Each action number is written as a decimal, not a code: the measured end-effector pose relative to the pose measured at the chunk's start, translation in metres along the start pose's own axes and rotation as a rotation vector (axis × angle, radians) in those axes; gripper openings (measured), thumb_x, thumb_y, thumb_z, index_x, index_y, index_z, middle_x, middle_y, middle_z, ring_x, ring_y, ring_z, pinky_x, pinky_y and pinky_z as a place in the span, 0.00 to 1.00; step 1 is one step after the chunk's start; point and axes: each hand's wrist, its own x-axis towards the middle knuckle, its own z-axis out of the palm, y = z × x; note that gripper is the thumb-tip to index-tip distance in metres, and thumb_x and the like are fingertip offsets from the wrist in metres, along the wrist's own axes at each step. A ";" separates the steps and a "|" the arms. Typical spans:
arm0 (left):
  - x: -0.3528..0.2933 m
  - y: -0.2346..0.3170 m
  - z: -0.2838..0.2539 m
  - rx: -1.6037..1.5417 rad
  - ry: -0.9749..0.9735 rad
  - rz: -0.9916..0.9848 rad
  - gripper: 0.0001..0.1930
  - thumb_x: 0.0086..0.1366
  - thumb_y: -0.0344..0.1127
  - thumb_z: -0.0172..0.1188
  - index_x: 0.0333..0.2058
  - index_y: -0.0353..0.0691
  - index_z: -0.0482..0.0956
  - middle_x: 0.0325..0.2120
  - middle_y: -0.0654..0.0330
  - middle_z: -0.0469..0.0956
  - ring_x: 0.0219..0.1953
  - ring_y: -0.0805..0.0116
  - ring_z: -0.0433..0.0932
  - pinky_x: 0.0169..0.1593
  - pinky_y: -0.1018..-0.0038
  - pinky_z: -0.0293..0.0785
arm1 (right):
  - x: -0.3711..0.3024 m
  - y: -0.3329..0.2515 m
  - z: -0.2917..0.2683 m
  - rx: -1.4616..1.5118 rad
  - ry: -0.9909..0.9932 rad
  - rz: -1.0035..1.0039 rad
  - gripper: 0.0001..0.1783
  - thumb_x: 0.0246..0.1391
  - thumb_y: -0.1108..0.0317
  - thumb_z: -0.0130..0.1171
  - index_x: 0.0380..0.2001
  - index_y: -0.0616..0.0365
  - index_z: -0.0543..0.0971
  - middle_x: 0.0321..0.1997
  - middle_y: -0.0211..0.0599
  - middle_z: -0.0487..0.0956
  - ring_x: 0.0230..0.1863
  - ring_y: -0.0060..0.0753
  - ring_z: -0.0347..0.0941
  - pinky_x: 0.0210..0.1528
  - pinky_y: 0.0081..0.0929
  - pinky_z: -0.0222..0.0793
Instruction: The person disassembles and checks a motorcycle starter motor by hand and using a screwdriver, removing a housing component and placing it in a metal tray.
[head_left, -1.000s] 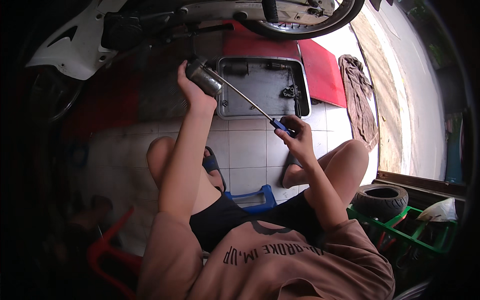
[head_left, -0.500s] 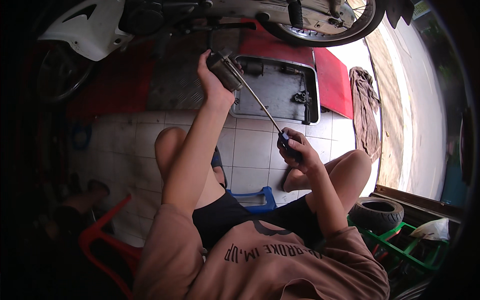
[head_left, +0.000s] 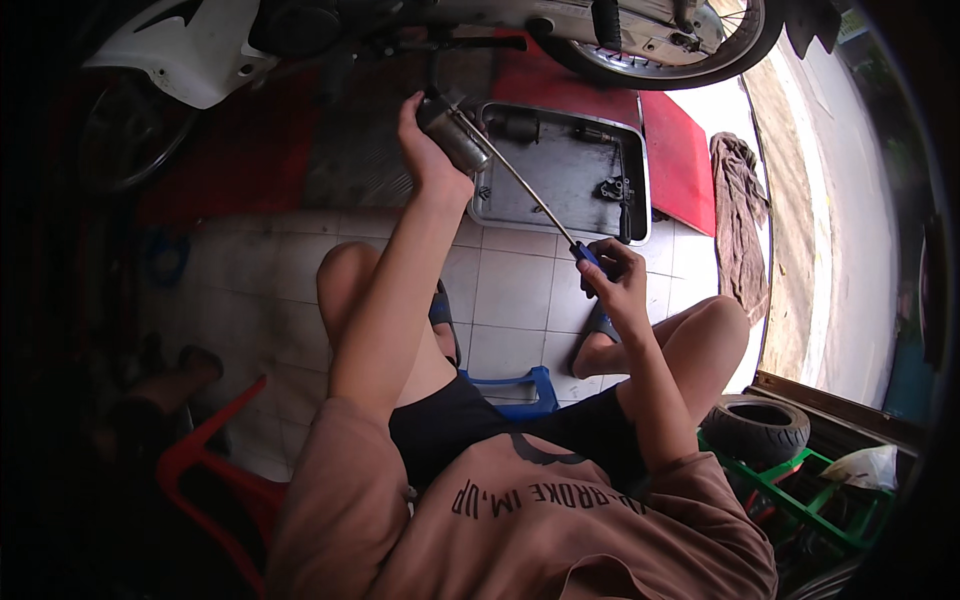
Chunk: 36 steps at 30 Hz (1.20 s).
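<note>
My left hand (head_left: 430, 165) is closed around a cylindrical metal motor (head_left: 463, 143), raised in front of me at the near left corner of the tray. My right hand (head_left: 620, 278) grips the blue handle of a long screwdriver (head_left: 530, 190), its fingers bent around the handle. The shaft slants up and left to the motor, where its far end lies against the top. Just where the tip seats is too small to tell. Beyond both hands lies a shallow metal tray (head_left: 550, 195) with a dark cylinder (head_left: 518, 127) and several small dark parts (head_left: 613, 188).
A motorcycle (head_left: 640, 40) stands across the far side over a red and grey platform (head_left: 675, 150). A brown cloth (head_left: 738, 200) lies right of it. Near my legs are a blue stool (head_left: 525, 395), a red chair (head_left: 205, 460), a tyre (head_left: 758, 432) and a green crate (head_left: 800, 500).
My right hand has shifted forward and slightly right, and its fingers have changed their hold on the screwdriver handle. The left hand still holds the motor at much the same place.
</note>
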 end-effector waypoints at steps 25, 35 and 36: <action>0.003 -0.003 0.002 -0.016 0.046 0.003 0.25 0.59 0.58 0.48 0.31 0.39 0.78 0.21 0.58 0.76 0.24 0.60 0.76 0.32 0.67 0.74 | 0.002 -0.004 -0.001 0.038 -0.040 0.003 0.10 0.56 0.67 0.61 0.32 0.64 0.74 0.20 0.30 0.74 0.16 0.13 0.62 0.18 0.15 0.57; 0.004 -0.007 -0.001 0.005 0.021 0.038 0.25 0.60 0.57 0.46 0.31 0.39 0.77 0.21 0.57 0.76 0.25 0.60 0.77 0.33 0.66 0.74 | 0.003 -0.006 -0.001 -0.005 0.017 0.017 0.15 0.61 0.63 0.56 0.26 0.66 0.77 0.18 0.28 0.73 0.20 0.14 0.66 0.21 0.15 0.60; 0.004 -0.007 0.000 0.000 0.039 0.034 0.25 0.60 0.57 0.46 0.31 0.39 0.77 0.21 0.57 0.76 0.25 0.60 0.77 0.33 0.66 0.74 | 0.003 -0.005 -0.002 -0.017 0.009 0.010 0.14 0.60 0.63 0.57 0.28 0.66 0.77 0.18 0.28 0.73 0.20 0.14 0.66 0.21 0.14 0.60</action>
